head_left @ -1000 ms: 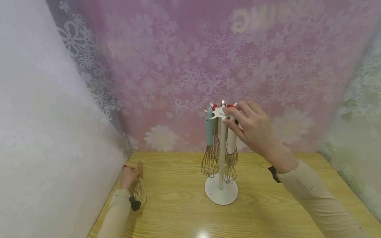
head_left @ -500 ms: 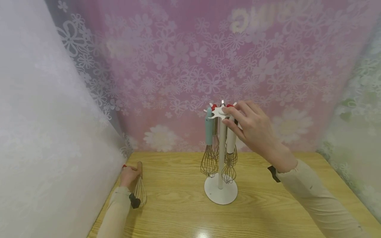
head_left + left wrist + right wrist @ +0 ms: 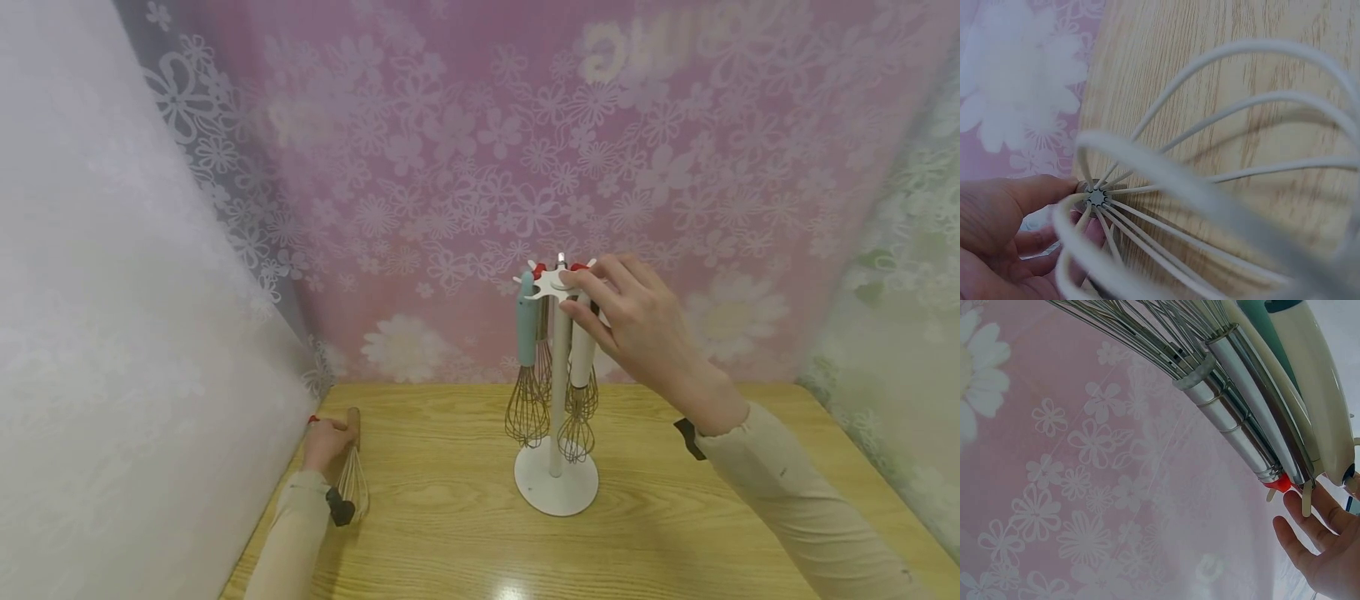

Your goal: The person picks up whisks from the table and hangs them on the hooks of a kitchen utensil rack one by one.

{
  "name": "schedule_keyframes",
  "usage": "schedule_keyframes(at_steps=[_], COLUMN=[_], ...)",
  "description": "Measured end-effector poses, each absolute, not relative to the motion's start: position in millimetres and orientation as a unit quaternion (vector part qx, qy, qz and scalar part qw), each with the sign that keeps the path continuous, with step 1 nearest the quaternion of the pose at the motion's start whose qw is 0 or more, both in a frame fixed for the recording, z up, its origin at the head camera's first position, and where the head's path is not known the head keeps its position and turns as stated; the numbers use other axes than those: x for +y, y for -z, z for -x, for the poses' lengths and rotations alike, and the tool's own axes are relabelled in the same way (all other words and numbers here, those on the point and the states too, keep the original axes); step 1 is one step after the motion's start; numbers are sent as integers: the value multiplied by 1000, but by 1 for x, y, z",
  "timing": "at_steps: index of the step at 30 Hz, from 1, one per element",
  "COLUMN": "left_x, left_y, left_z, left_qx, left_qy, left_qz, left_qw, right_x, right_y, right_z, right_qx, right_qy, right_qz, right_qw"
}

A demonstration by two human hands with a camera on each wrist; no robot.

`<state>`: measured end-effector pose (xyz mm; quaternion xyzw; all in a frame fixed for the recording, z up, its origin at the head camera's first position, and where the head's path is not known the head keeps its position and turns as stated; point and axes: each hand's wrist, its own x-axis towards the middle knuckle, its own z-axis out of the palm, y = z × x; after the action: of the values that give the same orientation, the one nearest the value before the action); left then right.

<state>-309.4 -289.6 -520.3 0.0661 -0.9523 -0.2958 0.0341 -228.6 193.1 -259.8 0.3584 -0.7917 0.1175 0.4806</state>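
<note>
At the table's left side my left hand (image 3: 326, 442) grips the wooden handle of a whisk (image 3: 352, 483) with pale wires. In the left wrist view the thumb and fingers (image 3: 1038, 194) close on the handle just behind the wire loops (image 3: 1197, 134). Around the top of a white whisk stand (image 3: 557, 400), my right hand (image 3: 641, 325) pinches the hooked plate between index finger and thumb. From that plate hang several whisks, among them one with a light blue handle (image 3: 527, 329), one with a white handle (image 3: 582, 350) and metal-handled ones (image 3: 1229, 415).
The wooden table (image 3: 442, 533) meets a pink floral backdrop (image 3: 450, 167) behind and a white panel (image 3: 142, 300) close beside the left hand. A small red bit (image 3: 314, 419) shows by that hand; what it belongs to cannot be told.
</note>
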Motion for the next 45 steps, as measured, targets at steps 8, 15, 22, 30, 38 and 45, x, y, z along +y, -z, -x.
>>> schedule_keyframes(at_steps=[8, 15, 22, 30, 38, 45], left_x=[-284, -277, -271, -261, -249, -242], left_y=[520, 516, 520, 523, 515, 516], left_z=[308, 308, 311, 315, 309, 307], left_qx=[-964, -960, -956, -949, -947, -947], left_qy=[258, 273, 288, 314, 321, 319], left_qz=[-59, -54, -40, -18, -16, -6], left_qw=[27, 20, 26, 31, 21, 37], right_x=[193, 193, 193, 193, 192, 192], right_y=[260, 260, 260, 260, 260, 260], right_z=[229, 230, 229, 230, 230, 229], right_qx=[-791, -792, -793, -791, -788, -786], right_qy=[-120, -122, -121, -117, -119, -120], right_qz=[-360, -357, -355, -355, -356, -356], right_qw=[480, 481, 480, 485, 487, 491])
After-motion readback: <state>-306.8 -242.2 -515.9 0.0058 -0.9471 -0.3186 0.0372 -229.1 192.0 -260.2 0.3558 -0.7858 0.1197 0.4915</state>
